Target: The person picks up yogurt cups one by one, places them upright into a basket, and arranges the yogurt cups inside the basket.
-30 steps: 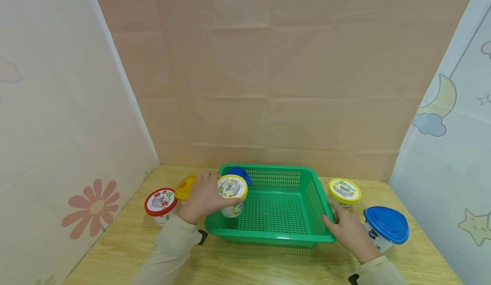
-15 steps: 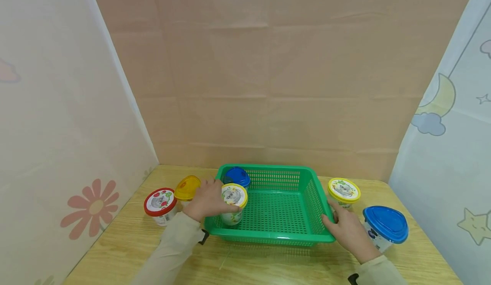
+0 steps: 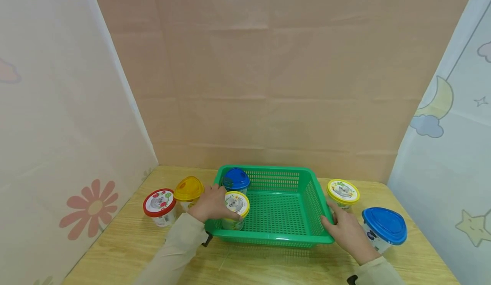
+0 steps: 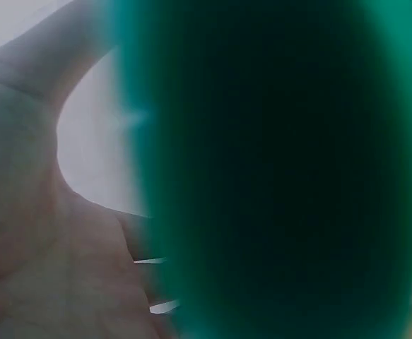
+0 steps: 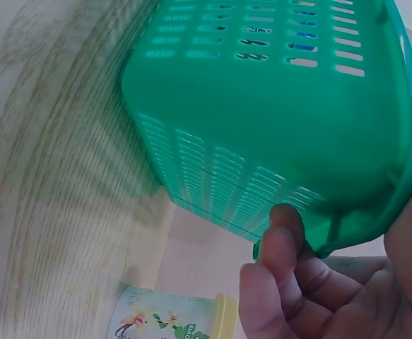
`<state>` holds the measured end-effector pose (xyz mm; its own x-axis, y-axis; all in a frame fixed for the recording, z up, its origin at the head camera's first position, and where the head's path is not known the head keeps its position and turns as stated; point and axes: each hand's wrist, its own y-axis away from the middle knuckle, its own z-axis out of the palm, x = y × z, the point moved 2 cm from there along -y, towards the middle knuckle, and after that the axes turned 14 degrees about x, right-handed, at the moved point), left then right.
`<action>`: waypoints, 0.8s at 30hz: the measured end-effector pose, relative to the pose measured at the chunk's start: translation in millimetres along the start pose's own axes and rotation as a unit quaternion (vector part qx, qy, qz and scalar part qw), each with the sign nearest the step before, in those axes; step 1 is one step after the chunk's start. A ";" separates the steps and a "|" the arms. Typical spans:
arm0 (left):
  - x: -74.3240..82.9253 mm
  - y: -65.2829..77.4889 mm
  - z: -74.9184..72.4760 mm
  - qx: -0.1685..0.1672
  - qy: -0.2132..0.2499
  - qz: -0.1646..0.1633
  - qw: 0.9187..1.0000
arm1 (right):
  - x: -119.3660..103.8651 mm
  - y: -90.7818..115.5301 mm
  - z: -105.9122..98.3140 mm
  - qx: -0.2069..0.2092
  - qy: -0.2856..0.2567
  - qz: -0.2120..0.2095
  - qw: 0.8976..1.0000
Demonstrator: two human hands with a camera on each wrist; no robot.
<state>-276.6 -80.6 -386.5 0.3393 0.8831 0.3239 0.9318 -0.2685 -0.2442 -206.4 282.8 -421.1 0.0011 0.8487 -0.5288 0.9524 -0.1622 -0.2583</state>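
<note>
I see the left hand (image 3: pixel 212 205) holding a yellow-lidded tub (image 3: pixel 238 203) inside the green basket (image 3: pixel 272 237), in front of a blue-lidded tub (image 3: pixel 235 178), the right hand (image 3: pixel 347 230) gripping the basket's right rim. On the desk (image 3: pixel 126 251), I have a red-lidded tub (image 3: pixel 159 203) and amber-lidded tub (image 3: pixel 189 188) left, second yellow-lidded tub (image 3: pixel 343 191) and bigger blue-lidded tub (image 3: pixel 385 225) right.

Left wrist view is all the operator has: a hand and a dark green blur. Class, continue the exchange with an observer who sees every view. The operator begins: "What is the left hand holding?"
Observer: The head view shows the left hand around a yellow-lidded tub.
Operator: And what is the other hand doing?
Observer: The right hand grips the right-hand end of the green basket.
Operator: Is anything in the basket behind the tub I'm holding?
Observer: Yes, a blue-lidded tub, in the far left corner.
</note>
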 end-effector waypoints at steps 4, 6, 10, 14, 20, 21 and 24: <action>0.5 0.6 1.8 0.002 -0.005 -0.002 1.000 | -1.1 0.4 -0.1 -0.002 0.000 0.003 1.000; 0.4 0.3 3.2 0.003 -0.010 -0.004 1.000 | -1.8 0.5 -0.5 -0.002 -0.001 0.003 1.000; -0.5 -0.5 6.8 0.005 -0.026 -0.006 1.000 | -3.0 0.2 -1.3 0.000 0.003 0.000 1.000; -0.7 -1.1 9.1 0.005 -0.037 -0.008 0.999 | -3.1 0.2 -1.0 -0.001 0.004 0.000 1.000; 0.3 -1.0 9.7 0.006 -0.034 -0.009 0.999 | -3.4 0.8 -1.6 0.002 0.003 -0.001 1.000; 0.5 -0.9 9.6 0.006 -0.033 -0.009 0.999 | -3.5 0.8 -1.7 0.003 0.002 -0.003 1.000; 1.3 -0.2 9.0 0.008 -0.033 -0.009 0.999 | -3.6 1.0 -1.8 0.006 0.000 -0.007 1.000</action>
<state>-277.4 -76.0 -394.2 0.3125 0.9117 0.2669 0.9354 -0.2463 -0.2539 -204.9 280.4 -418.0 -0.0115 0.8506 -0.5257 0.9488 -0.1567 -0.2743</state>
